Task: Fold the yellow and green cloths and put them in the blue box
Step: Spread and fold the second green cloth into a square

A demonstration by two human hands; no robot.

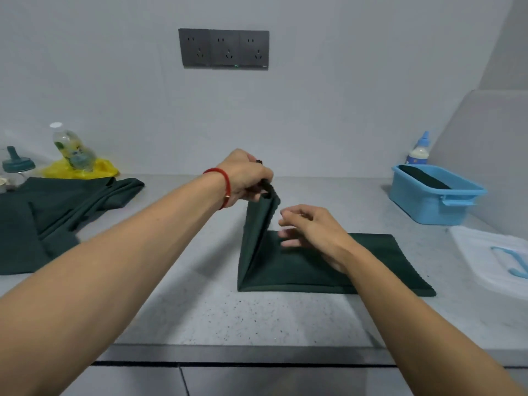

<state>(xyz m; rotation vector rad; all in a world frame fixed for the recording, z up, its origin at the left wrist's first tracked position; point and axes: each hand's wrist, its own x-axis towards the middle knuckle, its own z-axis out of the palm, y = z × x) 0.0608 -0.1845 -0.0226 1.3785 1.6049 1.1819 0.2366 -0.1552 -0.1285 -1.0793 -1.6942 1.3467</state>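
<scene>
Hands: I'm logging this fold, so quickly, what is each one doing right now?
Left hand: grips the raised end of the green cloth.
Right hand: open, fingers relaxed over the cloth, holding nothing.

The green cloth (pixel 314 267) looks matt and soft; the blue box (pixel 428 201) glossy plastic; the counter (pixel 228 318) speckled matt stone.

a plastic bottle (pixel 73 148) far left, wall sockets (pixel 223 49) above, a white lid (pixel 494 257) right
</scene>
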